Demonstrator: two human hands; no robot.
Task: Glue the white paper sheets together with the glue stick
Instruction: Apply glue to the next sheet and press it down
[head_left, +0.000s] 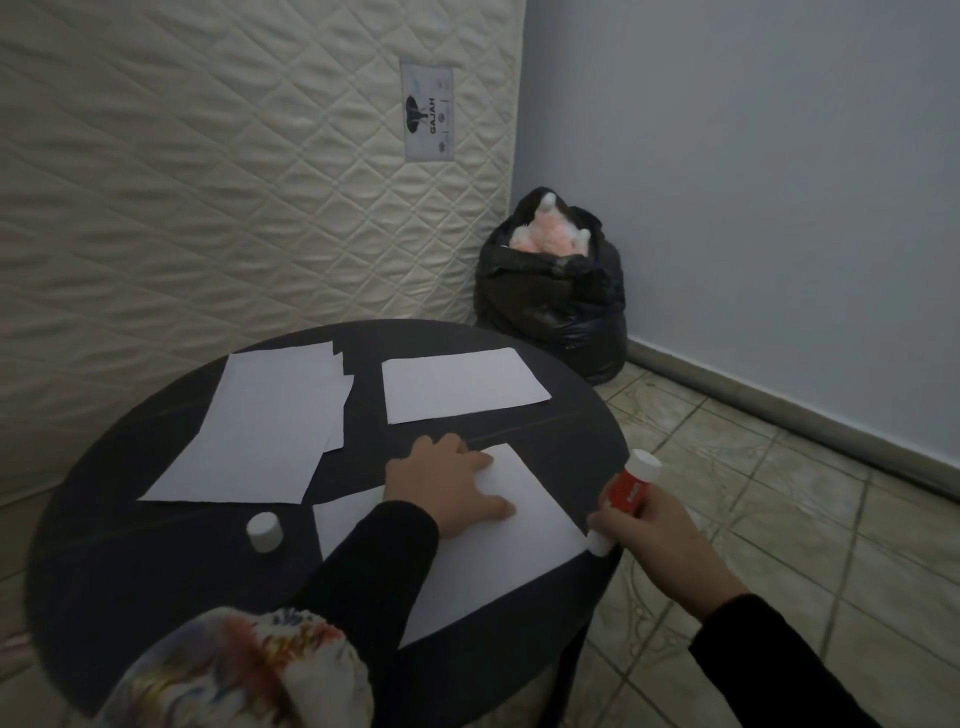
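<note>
Left hand (457, 480) presses flat on near sheet (483, 571); right hand (660, 530) grips glue stick (623, 499) at its edge. Risk: sheet creasing.

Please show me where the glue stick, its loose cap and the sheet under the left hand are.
glue stick (627, 491), head view, on its red label.
cap (264, 530), head view, on its side wall.
sheet under the left hand (524, 525), head view, on its bare right part.

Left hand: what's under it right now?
The left hand presses flat on the near white sheet, which lies on the round dark table. Whether a second sheet lies beneath it cannot be seen; hand and sleeve cover that part.
</note>
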